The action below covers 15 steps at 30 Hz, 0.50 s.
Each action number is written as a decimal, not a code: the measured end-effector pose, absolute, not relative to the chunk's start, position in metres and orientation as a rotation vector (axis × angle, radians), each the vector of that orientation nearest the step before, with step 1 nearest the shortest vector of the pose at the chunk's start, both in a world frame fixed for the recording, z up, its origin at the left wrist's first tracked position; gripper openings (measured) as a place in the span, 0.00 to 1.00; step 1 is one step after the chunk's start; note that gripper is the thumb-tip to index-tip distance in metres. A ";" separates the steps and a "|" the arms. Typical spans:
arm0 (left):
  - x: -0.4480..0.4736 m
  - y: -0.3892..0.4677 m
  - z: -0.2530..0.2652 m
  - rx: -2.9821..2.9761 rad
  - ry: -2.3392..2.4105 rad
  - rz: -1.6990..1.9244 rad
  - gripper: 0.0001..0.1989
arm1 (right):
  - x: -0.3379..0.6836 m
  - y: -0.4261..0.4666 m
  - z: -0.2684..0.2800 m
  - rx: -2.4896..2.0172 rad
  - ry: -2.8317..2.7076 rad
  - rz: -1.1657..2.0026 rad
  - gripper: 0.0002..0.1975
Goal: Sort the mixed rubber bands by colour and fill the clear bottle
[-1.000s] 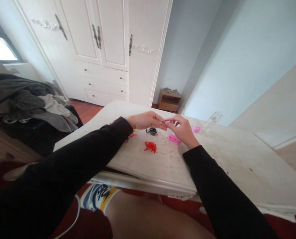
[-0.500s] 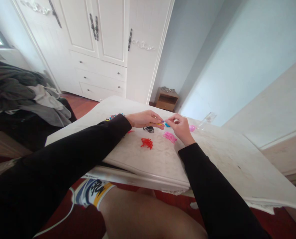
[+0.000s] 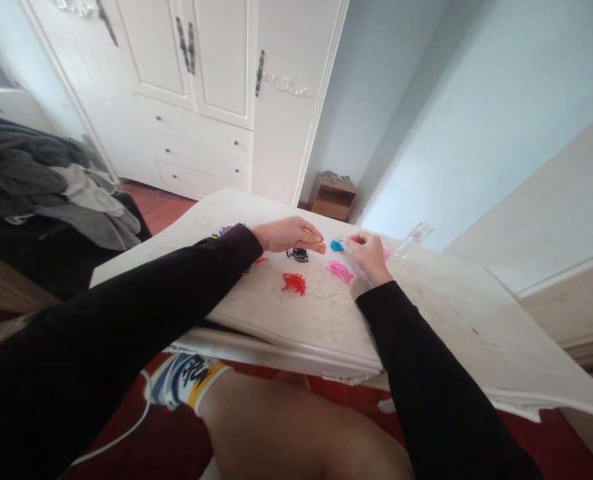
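My left hand is pinched closed above the table, with thin yellow strands showing between its fingers. To its right, my right hand is also closed in a pinch, but what its fingertips hold, if anything, is too small to make out. Just left of those fingertips lies a blue pile of thin strands. Black strands lie below my left hand. Nearer to me are a red pile and a pink pile. A multicoloured pile is partly hidden behind my left forearm.
A clear plastic container lies at the right on the white table, beside more pink pieces. A white wardrobe and a small wooden cabinet stand beyond. Grey clothes are heaped at the left.
My hands were together at the fingertips, and now they are apart. My right hand has moved slightly right, uncovering the blue pile. The yellow strands stay in my left hand.
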State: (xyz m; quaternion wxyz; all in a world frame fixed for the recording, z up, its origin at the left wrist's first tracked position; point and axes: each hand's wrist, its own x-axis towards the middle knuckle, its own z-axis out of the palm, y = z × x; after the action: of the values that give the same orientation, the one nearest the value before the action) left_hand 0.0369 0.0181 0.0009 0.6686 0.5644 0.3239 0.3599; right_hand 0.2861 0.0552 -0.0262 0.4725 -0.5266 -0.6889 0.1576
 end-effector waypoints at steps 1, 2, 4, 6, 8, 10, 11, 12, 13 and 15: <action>0.037 0.018 0.001 1.282 0.733 0.809 0.09 | 0.287 0.057 -0.028 -1.295 -1.703 0.390 0.12; 0.036 0.019 0.000 1.289 0.734 0.806 0.09 | 0.288 0.058 -0.030 -1.298 -1.714 0.394 0.13; 0.036 0.019 0.000 1.298 0.739 0.805 0.08 | 0.289 0.060 -0.032 -1.291 -1.717 0.392 0.14; 0.037 0.019 0.000 1.293 0.748 0.803 0.07 | 0.289 0.059 -0.031 -1.262 -1.702 0.380 0.15; 0.037 0.019 0.000 1.281 0.754 0.803 0.06 | 0.287 0.056 -0.027 -1.221 -1.699 0.367 0.15; 0.038 0.018 0.000 1.276 0.757 0.803 0.05 | 0.282 0.049 -0.020 -1.160 -1.740 0.373 0.13; 0.038 0.018 0.001 1.280 0.757 0.801 0.05 | 0.279 0.045 -0.016 -1.115 -1.776 0.387 0.12; 0.039 0.018 0.001 1.288 0.756 0.797 0.05 | 0.276 0.040 -0.012 -1.065 -1.820 0.412 0.11; 0.039 0.018 0.001 1.296 0.754 0.793 0.06 | 0.273 0.035 -0.008 -1.019 -1.863 0.447 0.11; 0.039 0.018 0.000 1.308 0.749 0.787 0.06 | 0.267 0.027 -0.003 -0.947 -1.940 0.512 0.11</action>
State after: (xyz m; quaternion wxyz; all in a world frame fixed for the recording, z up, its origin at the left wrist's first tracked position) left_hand 0.0388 0.0182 0.0004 0.6598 0.5781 0.3310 0.3476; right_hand 0.2672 0.0270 -0.0031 0.4450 -0.3823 -0.7830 0.2068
